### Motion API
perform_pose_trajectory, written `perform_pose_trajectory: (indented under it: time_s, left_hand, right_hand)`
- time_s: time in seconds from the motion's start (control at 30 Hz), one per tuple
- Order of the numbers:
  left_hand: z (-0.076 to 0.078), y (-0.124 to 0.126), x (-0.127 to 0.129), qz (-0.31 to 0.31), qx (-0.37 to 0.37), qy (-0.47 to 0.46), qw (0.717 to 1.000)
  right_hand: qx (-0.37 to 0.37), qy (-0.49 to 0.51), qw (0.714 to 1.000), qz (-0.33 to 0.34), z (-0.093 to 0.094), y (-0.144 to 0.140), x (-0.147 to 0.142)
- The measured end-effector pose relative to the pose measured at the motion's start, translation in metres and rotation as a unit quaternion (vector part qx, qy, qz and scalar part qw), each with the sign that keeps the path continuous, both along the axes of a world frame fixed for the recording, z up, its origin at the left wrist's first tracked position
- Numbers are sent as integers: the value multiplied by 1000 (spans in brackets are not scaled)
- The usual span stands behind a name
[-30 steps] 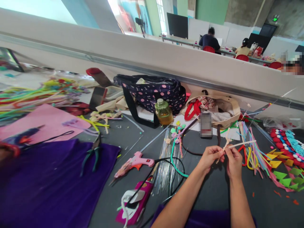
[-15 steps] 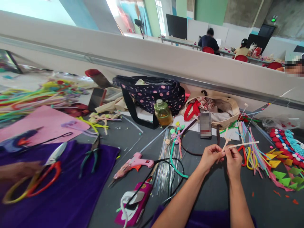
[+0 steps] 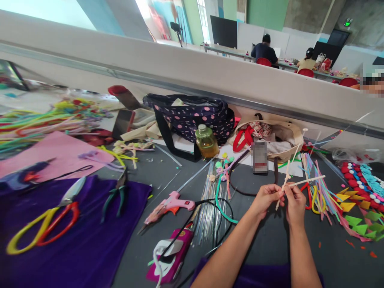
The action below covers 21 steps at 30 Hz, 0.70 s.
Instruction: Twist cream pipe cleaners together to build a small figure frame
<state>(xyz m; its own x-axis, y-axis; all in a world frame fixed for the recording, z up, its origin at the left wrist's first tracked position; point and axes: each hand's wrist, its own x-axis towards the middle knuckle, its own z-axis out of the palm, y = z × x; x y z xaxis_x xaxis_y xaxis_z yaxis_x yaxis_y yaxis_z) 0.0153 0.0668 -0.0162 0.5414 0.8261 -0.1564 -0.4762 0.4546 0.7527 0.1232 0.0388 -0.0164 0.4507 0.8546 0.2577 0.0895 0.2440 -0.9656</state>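
Pale cream pipe cleaners [image 3: 309, 181] cross and twist together between my two hands, one end pointing up and another out to the right. My left hand [image 3: 269, 197] pinches the twisted part from the left, with a short end poking out below the fingers. Close against it, my right hand [image 3: 295, 201] grips the same piece by thumb and fingertips. Just right of the hands lie red and yellow scissor-like handles [image 3: 318, 202] and a bundle of pastel pipe cleaners [image 3: 324, 184]. A phone [image 3: 259, 159] lies beyond my left hand.
Left of my arms lie a pink glue gun [image 3: 172, 206], clear glue sticks [image 3: 210, 216] and a magenta power strip [image 3: 177, 256]. Large scissors [image 3: 57, 224] and pliers [image 3: 115, 198] rest on purple cloth [image 3: 90, 244]. A bottle [image 3: 207, 146] and a dotted bag [image 3: 192, 118] stand behind.
Another person's hand, over the large scissors at far left before, is out of view now; the scissors lie on the cloth. My hands keep their hold, and the pipe cleaners have shifted slightly.
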Motion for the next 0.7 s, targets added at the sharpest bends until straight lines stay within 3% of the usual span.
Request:
perform_pose_trajectory:
  time_s: [0.13, 0.43, 0.7]
  left_hand:
    - [-1, 0, 1, -35, -24, -6, 999]
    - [3, 1, 3, 63, 19, 68, 996]
    - [0, 2, 0, 24, 3, 20, 1000]
  right_hand:
    - [-14, 16, 1000, 4, 0, 0, -1]
    - [10, -102, 994, -41, -2, 1, 4]
    - [17, -67, 997, -27, -1, 0, 3]
